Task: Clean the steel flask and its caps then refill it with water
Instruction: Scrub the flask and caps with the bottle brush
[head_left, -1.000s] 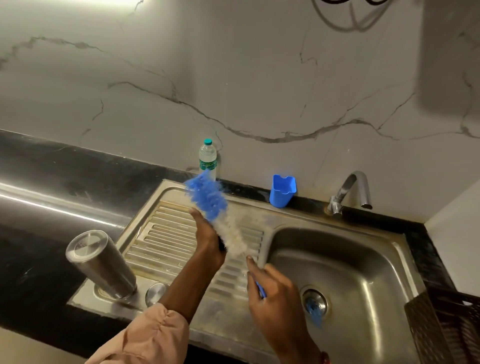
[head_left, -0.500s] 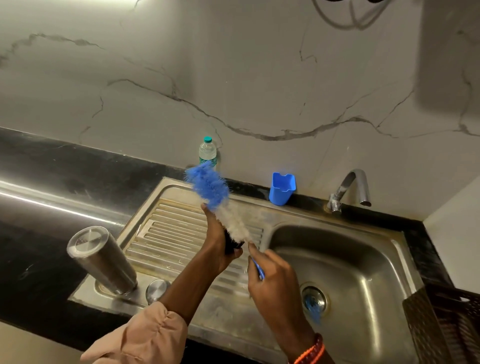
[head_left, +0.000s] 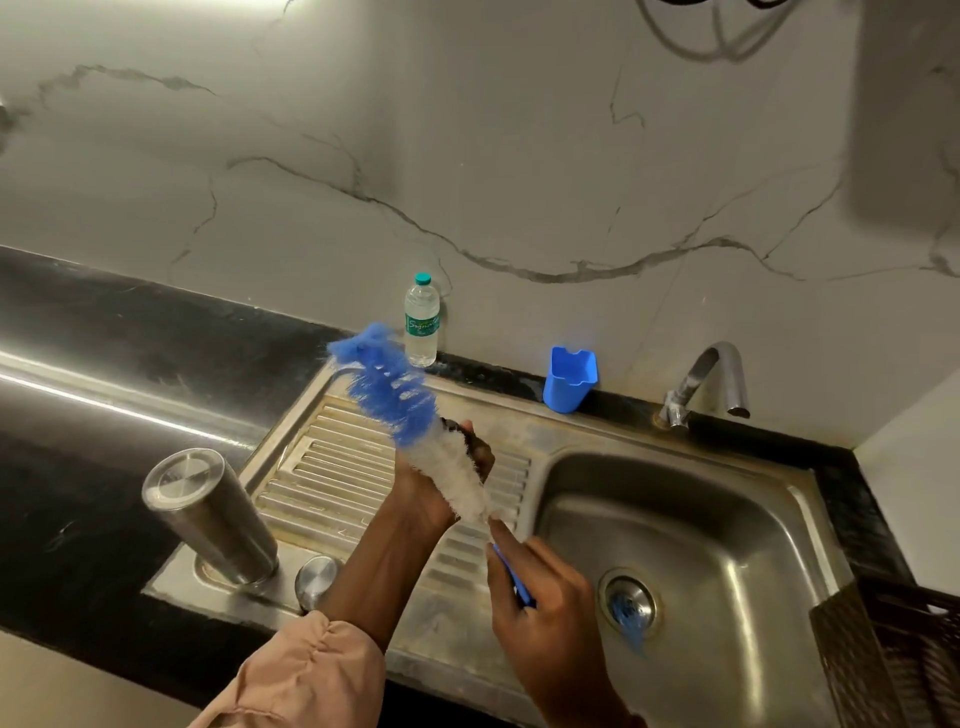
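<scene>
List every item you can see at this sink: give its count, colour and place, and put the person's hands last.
steel flask: 1, silver, upside down on the drainboard's left edge
round cap: 1, silver, beside the flask
bottle brush: 1, blue and white, held over the drainboard
dark cap: 1, black, in the left hand
water bottle: 1, clear, by the wall
cup: 1, blue, behind the sink
tap: 1, silver, right rear
sink: 1, steel
crate: 1, dark, far right
left hand: grips the dark cap
right hand: holds the brush handle
</scene>
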